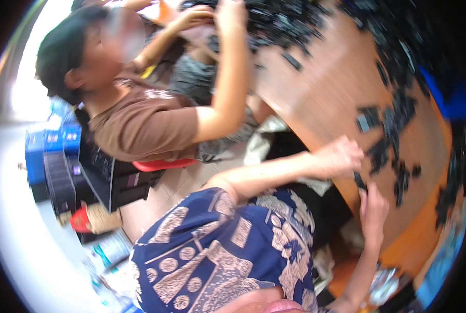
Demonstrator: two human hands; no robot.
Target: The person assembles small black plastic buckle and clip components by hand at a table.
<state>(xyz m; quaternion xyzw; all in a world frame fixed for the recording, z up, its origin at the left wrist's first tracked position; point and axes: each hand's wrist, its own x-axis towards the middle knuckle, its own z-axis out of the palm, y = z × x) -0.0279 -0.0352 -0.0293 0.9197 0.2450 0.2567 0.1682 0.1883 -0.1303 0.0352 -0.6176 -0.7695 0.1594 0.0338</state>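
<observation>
My right hand is closed at the table's near edge, its fingertips pinching the lower end of a small black plastic piece. Just above that piece is my left hand, its fingers curled in; blur hides what they hold, if anything. Beyond both hands, several similar black pieces lie in a loose strip over the brown wooden table. One flat piece with a grey face rests close to my left hand.
A co-worker in a brown shirt sits at the left, hands raised over a large heap of black pieces. A blue bin stands at the right rim. Black crates and blue boxes are stacked behind the co-worker.
</observation>
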